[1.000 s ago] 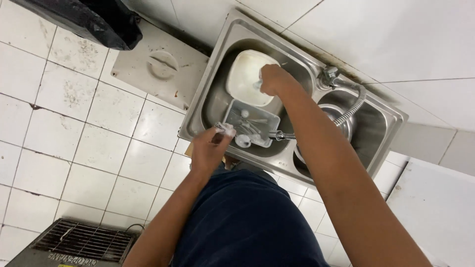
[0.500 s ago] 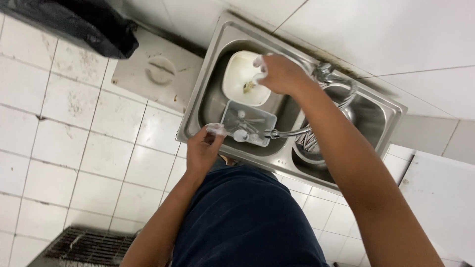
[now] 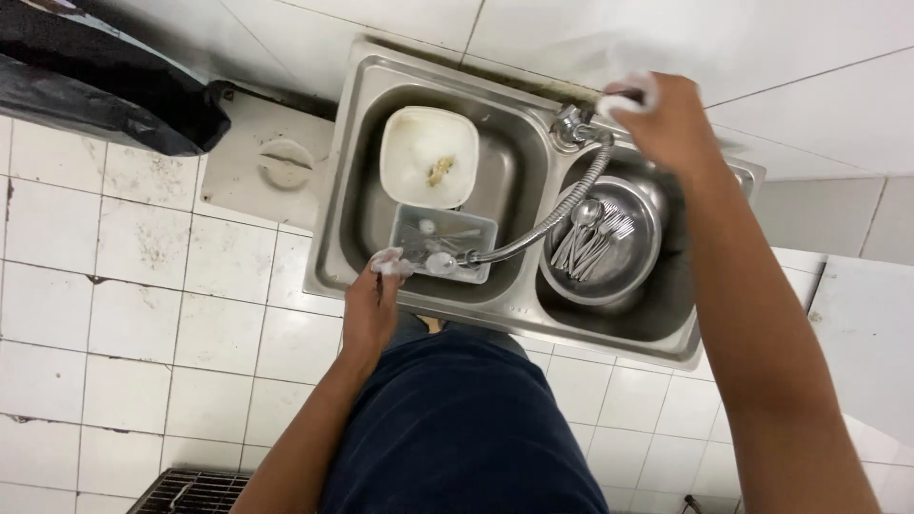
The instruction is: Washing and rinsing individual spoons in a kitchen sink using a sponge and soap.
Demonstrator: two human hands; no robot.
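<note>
left hand [image 3: 369,306] low, right hand [image 3: 669,122] outstretched

My right hand [image 3: 666,119] covers whatever it grips behind the tap [image 3: 571,124]; only a pale, blurred bit shows past my fingers, and I cannot tell what it is. My left hand [image 3: 371,305] holds something small and white, sudsy, too small to name. The clear tub [image 3: 443,243] holds small items I cannot make out. The black bag [image 3: 105,86] is cut off at the top left edge, the grate [image 3: 195,493] at the bottom edge.

Hands [image 3: 369,306] over double sink [image 3: 519,309]
</note>
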